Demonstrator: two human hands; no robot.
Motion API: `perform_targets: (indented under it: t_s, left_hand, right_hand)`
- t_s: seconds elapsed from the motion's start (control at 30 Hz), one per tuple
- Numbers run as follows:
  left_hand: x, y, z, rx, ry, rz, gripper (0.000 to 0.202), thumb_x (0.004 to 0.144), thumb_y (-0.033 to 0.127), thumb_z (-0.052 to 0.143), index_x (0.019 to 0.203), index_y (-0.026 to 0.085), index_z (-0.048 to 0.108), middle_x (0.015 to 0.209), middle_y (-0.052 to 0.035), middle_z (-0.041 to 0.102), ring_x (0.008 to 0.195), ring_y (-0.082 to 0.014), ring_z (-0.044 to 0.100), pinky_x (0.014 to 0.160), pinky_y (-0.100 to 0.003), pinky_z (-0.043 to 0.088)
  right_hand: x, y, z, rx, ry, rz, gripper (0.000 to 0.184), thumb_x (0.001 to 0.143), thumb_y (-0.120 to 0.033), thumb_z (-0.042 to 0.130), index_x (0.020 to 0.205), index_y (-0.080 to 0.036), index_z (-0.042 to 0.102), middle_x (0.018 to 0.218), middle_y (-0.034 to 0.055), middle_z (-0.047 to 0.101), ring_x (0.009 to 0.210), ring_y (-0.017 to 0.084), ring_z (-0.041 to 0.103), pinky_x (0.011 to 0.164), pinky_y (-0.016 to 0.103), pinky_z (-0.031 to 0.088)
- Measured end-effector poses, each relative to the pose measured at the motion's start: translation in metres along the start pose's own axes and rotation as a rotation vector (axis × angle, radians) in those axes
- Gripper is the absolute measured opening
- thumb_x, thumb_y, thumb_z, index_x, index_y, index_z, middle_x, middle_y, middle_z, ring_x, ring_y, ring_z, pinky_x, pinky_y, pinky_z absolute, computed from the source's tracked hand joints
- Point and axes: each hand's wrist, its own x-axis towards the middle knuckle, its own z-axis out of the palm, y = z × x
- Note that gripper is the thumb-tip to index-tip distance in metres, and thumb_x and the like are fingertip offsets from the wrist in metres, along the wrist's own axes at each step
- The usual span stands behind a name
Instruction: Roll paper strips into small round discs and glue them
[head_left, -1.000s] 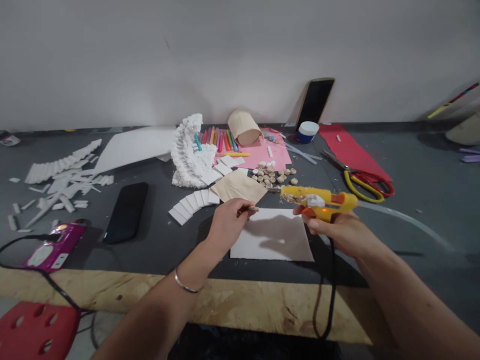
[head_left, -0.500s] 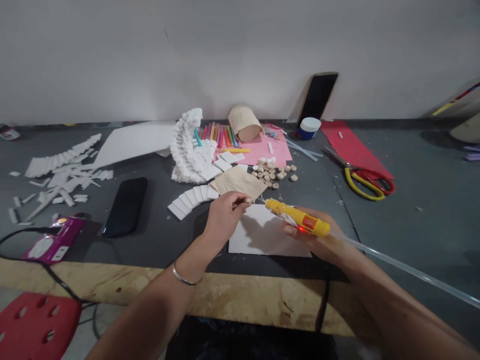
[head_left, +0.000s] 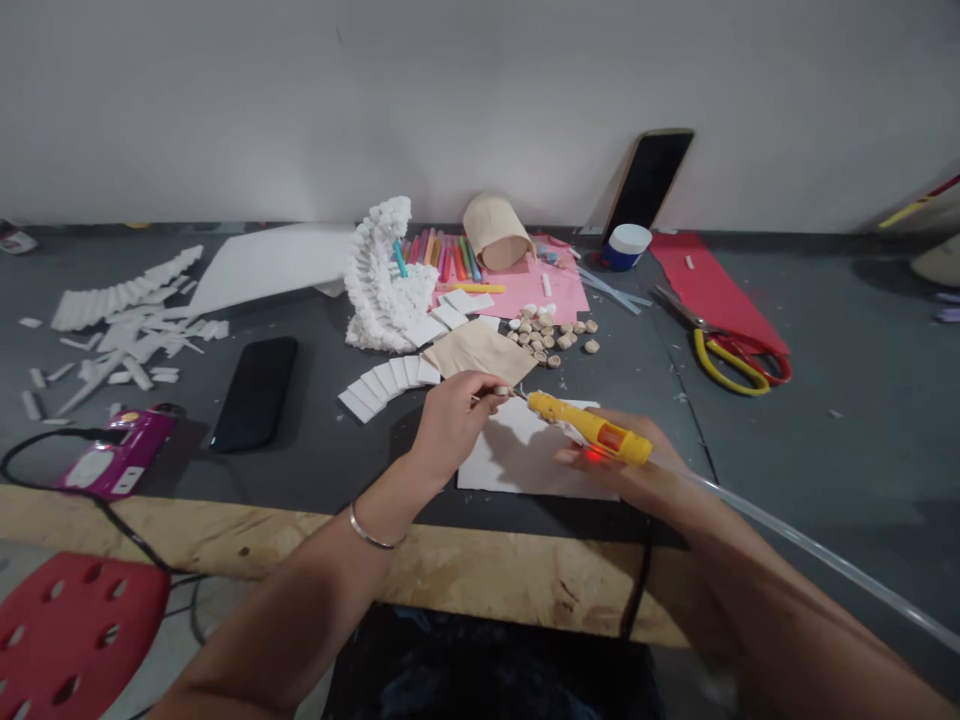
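Over a white board [head_left: 487, 470] at the table's front, my left hand [head_left: 450, 420] pinches a small beige paper roll [head_left: 503, 391] between thumb and fingertips. My right hand [head_left: 645, 465] grips a yellow hot glue gun [head_left: 589, 425] with a red light lit on it. Its nozzle points left at the roll, very close; I cannot tell if they touch. A long clear glue stick [head_left: 810, 545] trails from the gun's back. Behind my hands lie a beige paper piece [head_left: 480, 350] and a pile of similar small rolls [head_left: 536, 340].
Left are fanned white tiles [head_left: 386, 385], a black phone [head_left: 255, 395], a purple power box [head_left: 120, 450] and white scraps [head_left: 124, 360]. A white rough-textured curved model [head_left: 375, 290], felt pens [head_left: 442, 258] and a beige cylinder [head_left: 491, 225] stand behind. Scissors [head_left: 724, 355] lie right.
The view has tilted slightly downward. The glue gun's nozzle stands a little closer to the roll in my left hand. Both hands keep their grips.
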Motion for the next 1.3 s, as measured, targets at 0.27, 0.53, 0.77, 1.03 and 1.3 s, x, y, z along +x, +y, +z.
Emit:
perform_targets:
  t_s: [0.27,0.53,0.77,1.03,1.3]
  left_hand:
    - [0.000,-0.002,0.002,-0.007,-0.005,0.018,0.009,0.081,0.016,0.061,0.085,0.018,0.069,0.083,-0.0009,0.071,0.063,-0.0109,0.066,0.063,-0.022,0.052]
    - [-0.001,-0.003,0.003,0.001,-0.002,0.027,0.012,0.082,0.016,0.060,0.088,0.019,0.070,0.084,-0.0018,0.072,0.065,-0.0116,0.066,0.064,-0.023,0.054]
    - [0.000,-0.002,0.000,-0.016,0.012,0.017,0.010,0.081,0.019,0.062,0.088,0.019,0.070,0.083,-0.0013,0.072,0.065,-0.0119,0.067,0.063,-0.023,0.053]
    - [-0.001,0.000,0.000,-0.033,-0.001,0.032,0.011,0.081,0.017,0.060,0.088,0.018,0.069,0.083,-0.0020,0.072,0.065,-0.0109,0.066,0.063,-0.021,0.054]
    - [-0.001,-0.001,0.001,-0.040,0.001,0.023,0.011,0.081,0.019,0.062,0.089,0.019,0.070,0.083,-0.0019,0.071,0.064,-0.0114,0.066,0.063,-0.023,0.054]
  right_hand:
    - [0.002,0.001,0.002,0.008,-0.027,0.012,0.027,0.073,-0.043,0.070,0.070,-0.020,0.056,0.065,-0.0005,0.055,0.058,0.014,0.046,0.052,0.026,0.036]
    - [0.002,-0.003,0.001,0.007,-0.016,0.019,0.029,0.074,-0.046,0.068,0.071,-0.019,0.058,0.067,-0.0002,0.056,0.061,0.014,0.049,0.055,0.025,0.038]
    - [0.002,0.004,-0.001,-0.011,-0.015,0.015,0.027,0.076,-0.045,0.066,0.075,-0.019,0.062,0.068,0.0012,0.060,0.061,0.016,0.051,0.053,0.026,0.038]
    - [0.003,0.008,0.000,-0.032,-0.014,-0.008,0.028,0.075,-0.044,0.068,0.069,-0.019,0.057,0.064,-0.0020,0.054,0.059,0.013,0.047,0.052,0.024,0.036]
    - [0.004,0.006,0.000,-0.024,-0.015,0.050,0.032,0.073,-0.048,0.068,0.080,-0.017,0.068,0.070,0.0017,0.062,0.062,0.016,0.053,0.052,0.024,0.038]
